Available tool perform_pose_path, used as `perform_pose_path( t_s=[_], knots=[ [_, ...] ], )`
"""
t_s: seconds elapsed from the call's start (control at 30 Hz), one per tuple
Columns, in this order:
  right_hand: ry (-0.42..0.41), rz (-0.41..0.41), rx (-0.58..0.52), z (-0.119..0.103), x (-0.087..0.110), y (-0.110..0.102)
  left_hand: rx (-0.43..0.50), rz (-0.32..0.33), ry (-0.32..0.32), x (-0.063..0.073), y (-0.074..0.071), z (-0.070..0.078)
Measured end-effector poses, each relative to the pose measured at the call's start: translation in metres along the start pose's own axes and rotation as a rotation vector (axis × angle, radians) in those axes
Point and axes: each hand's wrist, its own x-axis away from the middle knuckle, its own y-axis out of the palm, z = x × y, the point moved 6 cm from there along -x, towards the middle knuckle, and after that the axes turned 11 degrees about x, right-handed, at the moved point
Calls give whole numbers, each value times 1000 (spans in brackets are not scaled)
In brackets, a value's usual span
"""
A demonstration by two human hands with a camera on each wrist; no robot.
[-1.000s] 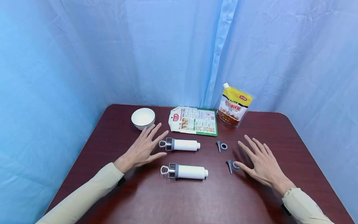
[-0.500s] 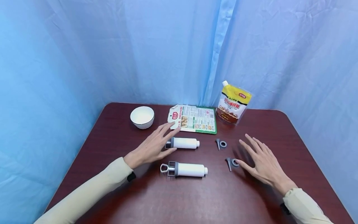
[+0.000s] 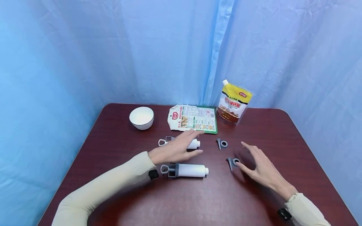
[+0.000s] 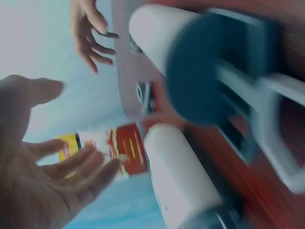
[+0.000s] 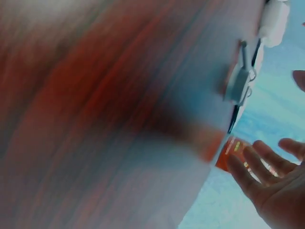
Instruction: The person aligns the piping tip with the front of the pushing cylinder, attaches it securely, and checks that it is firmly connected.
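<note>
My left hand (image 3: 179, 147) hovers over the far white syringe (image 3: 194, 144), fingers stretched to the right and holding nothing. Part of that syringe's barrel is hidden beneath it. Closer to me lies a second white syringe (image 3: 191, 170), with a grey collar and a ring handle on its left. My right hand (image 3: 264, 171) is spread beside the nearer grey nozzle (image 3: 229, 164) and grey ring (image 3: 236, 162); its thumb tip overlaps the ring's edge in the head view. Another grey nozzle (image 3: 219, 144) and ring (image 3: 224, 143) lie farther back. In the left wrist view, both syringes appear beyond the open palm.
A white bowl (image 3: 142, 118) stands at the back left of the dark red table (image 3: 181, 201). A flat printed packet (image 3: 195, 119) lies at the back middle. Beside it a spouted yellow and brown pouch (image 3: 234, 103) stands upright. Light blue curtains (image 3: 158, 53) surround the table.
My left hand has moved right, from beside the bowl and the far syringe's handle to above its barrel. My right hand stays in nearly the same place, turned slightly. The objects remain where they were.
</note>
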Motion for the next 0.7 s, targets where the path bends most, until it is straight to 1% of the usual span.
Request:
perform_pose_path(
  t_s=[0.07,0.17,0.3,0.5,0.63,0.7],
  knots=[
    [-16,13,-9,-4,0,-1,17,-57,-18,-9,8,5],
    [-53,59,-7,-10,0,-2,39,-133,-39,-22,21,11],
    [-84,93,-19,-15,1,-2,60,-205,-71,-37,36,17],
    [-78,53,-61,-19,1,5,50,-259,-81,-61,51,27],
    [-91,76,-62,-21,1,5,32,-272,-80,-78,60,32],
    [-107,94,-65,-22,1,4,41,-282,-90,-86,65,34]
  ],
)
